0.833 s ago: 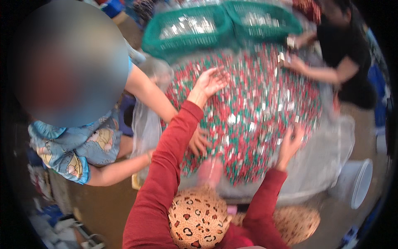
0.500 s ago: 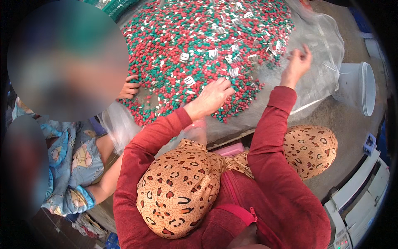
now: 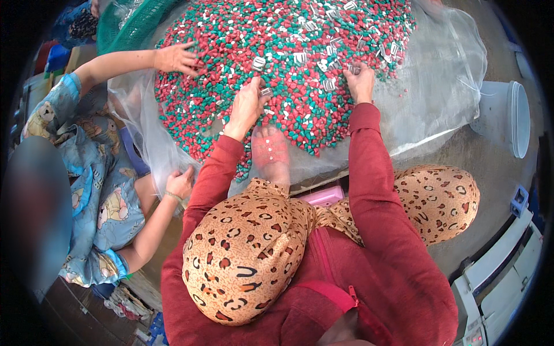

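A broad heap of small red, green and white pieces (image 3: 219, 109) is spread over a translucent plastic sheet (image 3: 427, 109). Pale slotted buckle-like pieces lie scattered on top, one of them a loose buckle (image 3: 258, 63) just beyond my left hand. My left hand (image 3: 247, 108) is closed at the near part of the heap, its fingertips on a slotted buckle (image 3: 266, 92). Farther right, my right hand (image 3: 361, 85) pinches another slotted buckle (image 3: 352, 69) at the heap's surface.
A co-worker at the left has one hand (image 3: 178, 59) over the heap and the other (image 3: 180, 183) by the sheet's edge. My sandalled foot (image 3: 270, 149) rests at the near edge. A whitish bucket (image 3: 518, 119) lies at right; green netting (image 3: 124, 32) is at far left.
My left hand has moved left to a buckle, and my right hand has come in from the sheet onto another. The co-worker's hand now reaches over the heap's left side.
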### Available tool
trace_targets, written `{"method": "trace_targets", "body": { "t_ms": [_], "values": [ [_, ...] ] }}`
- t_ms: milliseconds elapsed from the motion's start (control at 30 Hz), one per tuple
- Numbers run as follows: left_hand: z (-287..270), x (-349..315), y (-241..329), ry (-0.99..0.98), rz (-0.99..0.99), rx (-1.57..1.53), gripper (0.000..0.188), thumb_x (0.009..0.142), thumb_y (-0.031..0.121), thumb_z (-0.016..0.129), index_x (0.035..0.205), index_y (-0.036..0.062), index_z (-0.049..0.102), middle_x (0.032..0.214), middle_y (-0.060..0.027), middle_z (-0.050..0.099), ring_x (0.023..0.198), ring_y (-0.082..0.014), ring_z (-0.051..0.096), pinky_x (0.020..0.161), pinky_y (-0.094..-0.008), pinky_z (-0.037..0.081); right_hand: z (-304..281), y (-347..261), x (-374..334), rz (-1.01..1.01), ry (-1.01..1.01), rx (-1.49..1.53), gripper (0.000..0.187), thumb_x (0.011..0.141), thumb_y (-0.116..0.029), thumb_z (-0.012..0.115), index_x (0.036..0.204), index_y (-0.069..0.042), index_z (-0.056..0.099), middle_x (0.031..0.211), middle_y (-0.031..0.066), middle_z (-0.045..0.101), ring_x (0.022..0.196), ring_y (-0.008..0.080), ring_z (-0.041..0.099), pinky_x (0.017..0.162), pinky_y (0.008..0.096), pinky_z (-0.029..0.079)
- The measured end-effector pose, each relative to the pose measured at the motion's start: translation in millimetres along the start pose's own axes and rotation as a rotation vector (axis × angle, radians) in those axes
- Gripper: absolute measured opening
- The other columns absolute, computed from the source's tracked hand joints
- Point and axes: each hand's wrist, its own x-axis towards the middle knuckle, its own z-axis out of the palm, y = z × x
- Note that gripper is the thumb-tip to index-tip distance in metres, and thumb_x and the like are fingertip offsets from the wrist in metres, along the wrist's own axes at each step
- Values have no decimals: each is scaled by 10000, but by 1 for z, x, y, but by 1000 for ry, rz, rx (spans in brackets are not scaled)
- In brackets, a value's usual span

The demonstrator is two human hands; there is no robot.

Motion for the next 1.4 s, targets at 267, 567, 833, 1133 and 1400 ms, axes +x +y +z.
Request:
{"method": "trace_targets", "body": {
  "t_ms": [267,567,833,1133,1400],
  "values": [
    [-35,19,-4,-157,-208,-1393,269,866,168,604,1090,37,533,1016,-99,606,902,-220,610,762,-327,525,-33,-8,-17,329,-321,715,272,807,-43,575,1078,-23,564,851,65,598,604,95,563,520,225,478],
    [-34,60,-14,82,-248,-371,343,799,357,668,898,42,578,831,-106,620,690,-211,590,604,-334,476,5,-42,-53,-215,-300,-132,276,733,-124,704,951,-30,562,934,131,548,890,300,571,756,398,462],
    [-12,68,-2,-56,-147,-360,352,899,368,511,840,21,505,791,-146,574,696,-252,572,586,-391,473,-37,-63,-38,391,-449,1537,161,820,-44,573,966,-64,508,884,96,594,728,173,574,510,270,431],
    [-21,83,57,-454,-314,-1416,255,909,238,513,1051,28,545,798,-61,551,625,-130,520,393,-169,370,-63,-49,-20,178,-433,1449,145,855,-213,624,887,-90,555,758,27,556,636,117,527,443,208,358],
    [19,107,70,-101,372,570,347,826,333,606,984,28,559,872,-165,610,789,-311,627,694,-446,483,-8,-44,-11,-19,1,37,290,707,-217,724,921,-55,616,816,147,651,763,288,623,697,372,464]
  ]
}}
